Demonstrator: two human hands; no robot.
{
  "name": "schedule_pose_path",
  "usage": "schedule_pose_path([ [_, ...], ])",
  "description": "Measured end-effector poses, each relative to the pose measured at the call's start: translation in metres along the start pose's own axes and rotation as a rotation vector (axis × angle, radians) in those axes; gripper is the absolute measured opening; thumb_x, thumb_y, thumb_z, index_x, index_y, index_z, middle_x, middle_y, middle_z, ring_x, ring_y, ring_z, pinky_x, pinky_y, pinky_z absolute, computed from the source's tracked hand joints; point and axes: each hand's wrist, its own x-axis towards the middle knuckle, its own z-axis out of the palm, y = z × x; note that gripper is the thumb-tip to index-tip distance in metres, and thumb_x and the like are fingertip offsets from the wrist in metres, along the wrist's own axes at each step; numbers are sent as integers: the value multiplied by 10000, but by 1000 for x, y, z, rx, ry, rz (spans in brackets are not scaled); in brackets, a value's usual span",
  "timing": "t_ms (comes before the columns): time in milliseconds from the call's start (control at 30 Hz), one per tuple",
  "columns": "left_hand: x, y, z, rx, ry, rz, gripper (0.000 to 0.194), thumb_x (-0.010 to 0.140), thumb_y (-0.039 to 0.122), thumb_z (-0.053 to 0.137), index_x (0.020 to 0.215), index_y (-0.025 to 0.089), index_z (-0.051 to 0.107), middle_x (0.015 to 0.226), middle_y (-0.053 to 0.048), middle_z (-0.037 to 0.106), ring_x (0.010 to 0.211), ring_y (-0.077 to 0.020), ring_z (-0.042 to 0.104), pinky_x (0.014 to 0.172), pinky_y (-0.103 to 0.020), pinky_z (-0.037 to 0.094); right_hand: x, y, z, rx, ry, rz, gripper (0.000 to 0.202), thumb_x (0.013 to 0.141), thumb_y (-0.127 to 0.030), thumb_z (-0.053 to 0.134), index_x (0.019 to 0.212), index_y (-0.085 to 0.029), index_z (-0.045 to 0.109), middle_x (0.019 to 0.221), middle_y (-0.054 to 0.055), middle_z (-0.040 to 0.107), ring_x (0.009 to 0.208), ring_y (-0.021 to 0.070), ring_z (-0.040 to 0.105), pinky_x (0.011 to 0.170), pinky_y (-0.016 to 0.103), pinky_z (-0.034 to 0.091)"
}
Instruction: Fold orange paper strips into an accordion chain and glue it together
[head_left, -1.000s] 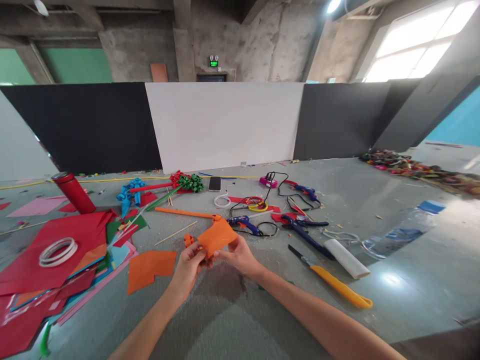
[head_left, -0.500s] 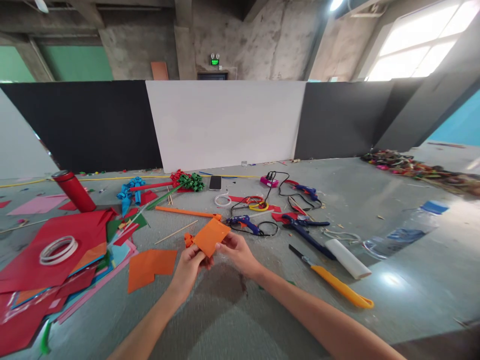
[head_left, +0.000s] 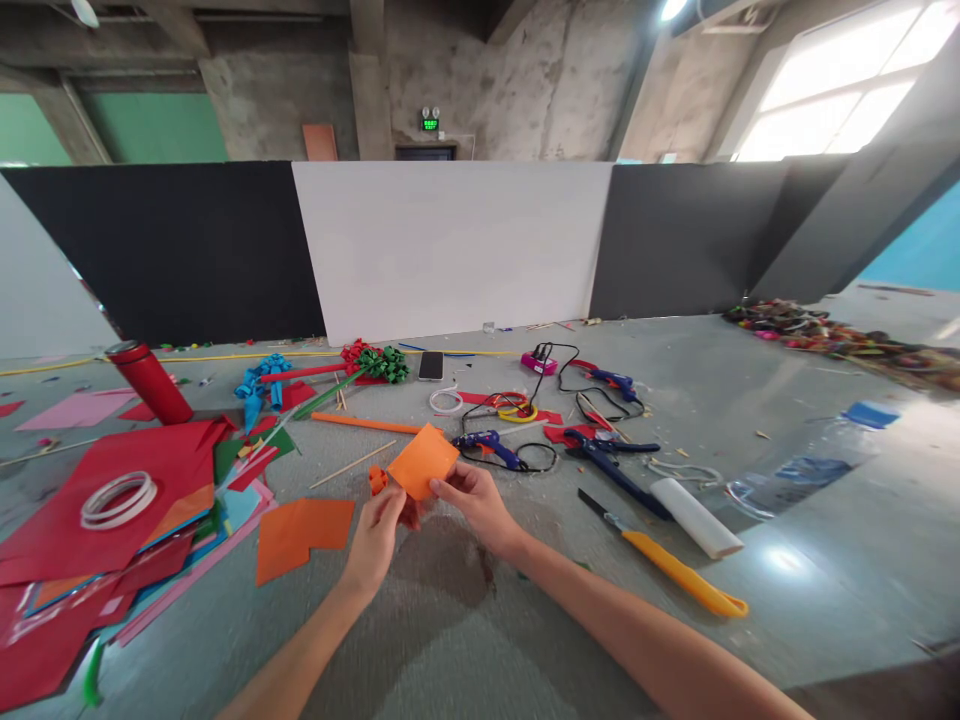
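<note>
Between my two hands is a square of orange paper (head_left: 424, 460), held up and tilted. My left hand (head_left: 381, 525) pinches its lower left corner, while my right hand (head_left: 474, 508) grips the lower right edge with the thumb on top. Just behind my left fingers shows a small orange curled piece (head_left: 378, 480); whether it touches them I cannot tell. More orange sheets (head_left: 304, 535) lie on the floor left of my left hand. An orange paper-wrapped stick (head_left: 367, 423) runs behind the held square, and a blue glue gun (head_left: 491, 447) rests just beyond my right hand.
Stacked coloured paper (head_left: 150, 450) with a white tape roll (head_left: 118, 500) lies left, near a red flask (head_left: 150, 382). On the right are pliers (head_left: 615, 470), a yellow-handled knife (head_left: 682, 572), a white roll (head_left: 696, 517) and a plastic bottle (head_left: 810, 465). Paper flowers (head_left: 382, 363) and a phone (head_left: 431, 366) lie behind.
The orange square has tilted and shifted slightly up and left in my fingers. My left hand has turned a little, its fingers now at the square's lower left corner.
</note>
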Motion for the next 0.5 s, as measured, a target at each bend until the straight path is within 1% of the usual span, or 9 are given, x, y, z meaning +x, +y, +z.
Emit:
schedule_pose_path([
  [100, -3, 4, 0, 177, 31, 55, 346, 919, 419, 500, 677, 182, 572, 649, -16, 596, 623, -157, 526, 614, -248, 393, 0, 1, 0, -21, 16, -9, 332, 760, -462, 775, 852, -153, 695, 792, 29, 685, 688, 151, 605, 667, 272, 470],
  [167, -4, 7, 0, 267, 81, 76, 343, 925, 410, 489, 662, 194, 535, 616, 5, 539, 595, -149, 482, 579, -239, 351, 0, 1, 0, -41, 24, -12, 347, 751, -471, 780, 851, -150, 693, 784, 32, 682, 682, 157, 602, 664, 279, 472],
  [233, -4, 9, 0, 327, 122, 106, 339, 917, 422, 503, 662, 199, 520, 620, 12, 510, 590, -148, 459, 566, -235, 326, 0, 1, -1, -64, 35, -14, 350, 740, -466, 790, 835, -145, 686, 767, 29, 675, 670, 152, 589, 651, 272, 464],
  [300, -4, 10, 1, 353, 140, 118, 340, 908, 458, 513, 693, 197, 542, 648, 7, 521, 603, -154, 464, 570, -234, 326, 0, 2, -1, -78, 46, -7, 344, 734, -455, 797, 803, -142, 674, 743, 20, 664, 653, 140, 571, 632, 256, 446],
  [400, -4, 10, 1, 353, 132, 93, 378, 909, 515, 494, 731, 189, 565, 665, -2, 545, 614, -165, 488, 581, -237, 347, 0, 1, -1, -72, 52, 5, 345, 726, -448, 804, 774, -139, 660, 731, 11, 656, 642, 127, 557, 618, 239, 427],
  [500, -4, 11, 1, 319, 131, 85, 376, 908, 510, 507, 730, 184, 568, 662, -3, 560, 633, -168, 515, 602, -237, 375, 0, 2, -1, -71, 50, 8, 349, 715, -451, 811, 760, -139, 660, 721, 11, 656, 636, 128, 556, 607, 236, 423],
])
